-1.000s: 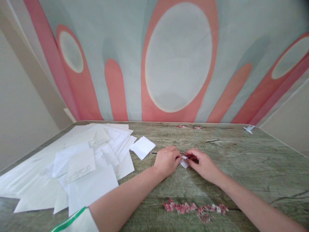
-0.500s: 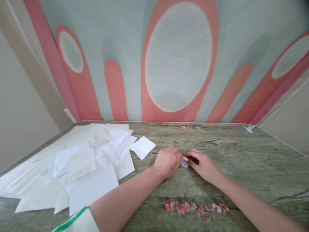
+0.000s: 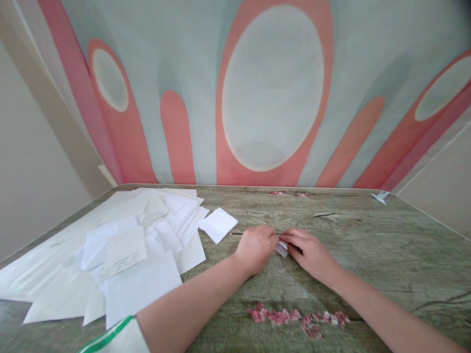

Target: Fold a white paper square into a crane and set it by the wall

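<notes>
Between my hands, low over the wood-patterned table (image 3: 353,255), is a small folded piece of white paper (image 3: 282,249). My left hand (image 3: 257,249) is closed at its left side, fingers curled and mostly turned away from view. From the right, my right hand (image 3: 311,252) pinches the same paper, its thumb below and its fingers over the top edge. Most of the paper is covered by the fingers, so its full shape is hidden. A small stack of square white paper (image 3: 219,224) lies a little beyond my left hand.
A wide, overlapping pile of white sheets (image 3: 143,289) covers the table's left side, with some written slips (image 3: 125,252) on top. At the far right corner sits a small folded white paper shape (image 3: 380,196). A patterned backdrop (image 3: 272,88) rises behind the table.
The fingers of my right hand have come down flatter and closer together over the paper. My left hand has barely moved.
</notes>
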A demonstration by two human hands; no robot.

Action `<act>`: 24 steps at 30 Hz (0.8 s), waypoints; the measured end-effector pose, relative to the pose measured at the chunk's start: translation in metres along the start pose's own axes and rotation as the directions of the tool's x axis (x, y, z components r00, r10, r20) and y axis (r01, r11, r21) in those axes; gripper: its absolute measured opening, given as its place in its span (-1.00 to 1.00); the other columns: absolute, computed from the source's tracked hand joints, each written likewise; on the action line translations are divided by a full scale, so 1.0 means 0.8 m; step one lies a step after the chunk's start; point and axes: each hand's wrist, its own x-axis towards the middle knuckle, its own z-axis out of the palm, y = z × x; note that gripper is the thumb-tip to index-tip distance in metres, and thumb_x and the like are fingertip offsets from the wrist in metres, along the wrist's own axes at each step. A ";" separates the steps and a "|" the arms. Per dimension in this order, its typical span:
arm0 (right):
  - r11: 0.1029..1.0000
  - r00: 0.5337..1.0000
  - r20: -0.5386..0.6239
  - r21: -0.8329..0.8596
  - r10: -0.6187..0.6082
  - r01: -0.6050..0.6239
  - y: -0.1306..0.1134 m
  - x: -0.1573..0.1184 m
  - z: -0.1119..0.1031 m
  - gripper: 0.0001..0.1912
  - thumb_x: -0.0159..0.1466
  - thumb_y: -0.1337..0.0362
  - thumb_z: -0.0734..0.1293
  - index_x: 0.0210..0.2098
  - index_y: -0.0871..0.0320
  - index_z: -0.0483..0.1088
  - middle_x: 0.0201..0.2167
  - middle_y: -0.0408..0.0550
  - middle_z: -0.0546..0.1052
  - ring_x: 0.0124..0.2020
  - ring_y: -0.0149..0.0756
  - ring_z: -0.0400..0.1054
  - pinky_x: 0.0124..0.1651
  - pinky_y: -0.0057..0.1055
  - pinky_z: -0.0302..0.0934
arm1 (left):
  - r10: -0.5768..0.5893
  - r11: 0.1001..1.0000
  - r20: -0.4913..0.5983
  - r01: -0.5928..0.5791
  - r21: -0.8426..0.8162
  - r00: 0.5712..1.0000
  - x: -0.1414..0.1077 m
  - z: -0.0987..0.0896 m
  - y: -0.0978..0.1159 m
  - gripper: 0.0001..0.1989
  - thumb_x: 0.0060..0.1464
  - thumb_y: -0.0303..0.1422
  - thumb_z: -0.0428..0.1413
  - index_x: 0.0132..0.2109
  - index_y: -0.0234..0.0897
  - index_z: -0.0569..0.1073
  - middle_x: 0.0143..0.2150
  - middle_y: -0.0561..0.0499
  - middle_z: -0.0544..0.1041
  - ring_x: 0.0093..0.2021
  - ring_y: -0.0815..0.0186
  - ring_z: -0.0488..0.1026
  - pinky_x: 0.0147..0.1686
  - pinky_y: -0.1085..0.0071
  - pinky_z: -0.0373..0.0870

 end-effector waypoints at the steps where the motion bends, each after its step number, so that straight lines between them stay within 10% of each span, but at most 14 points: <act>1: 1.000 1.000 0.004 -0.006 -0.003 0.003 0.000 0.000 0.000 -0.66 0.22 0.45 0.18 -0.10 0.05 0.42 -0.25 -0.03 0.46 -0.20 -0.23 0.32 -0.13 -0.27 0.22 | -0.010 1.000 0.000 0.010 -0.011 1.000 -0.001 0.001 -0.001 -0.85 0.16 -0.38 -0.03 -0.30 -0.29 0.42 -0.35 -0.02 0.42 -0.30 0.24 0.36 -0.37 0.38 0.31; 24: 0.997 0.999 -0.002 -0.064 -0.048 0.048 0.002 -0.002 0.003 -0.65 0.22 0.47 0.18 -0.06 0.07 0.39 -0.24 -0.02 0.44 -0.19 -0.22 0.30 -0.12 -0.25 0.23 | -0.018 0.999 -0.011 0.017 -0.031 1.000 0.002 0.002 -0.006 -0.78 0.16 -0.31 -0.03 -0.37 -0.30 0.43 -0.37 0.00 0.43 -0.29 0.25 0.36 -0.35 0.39 0.28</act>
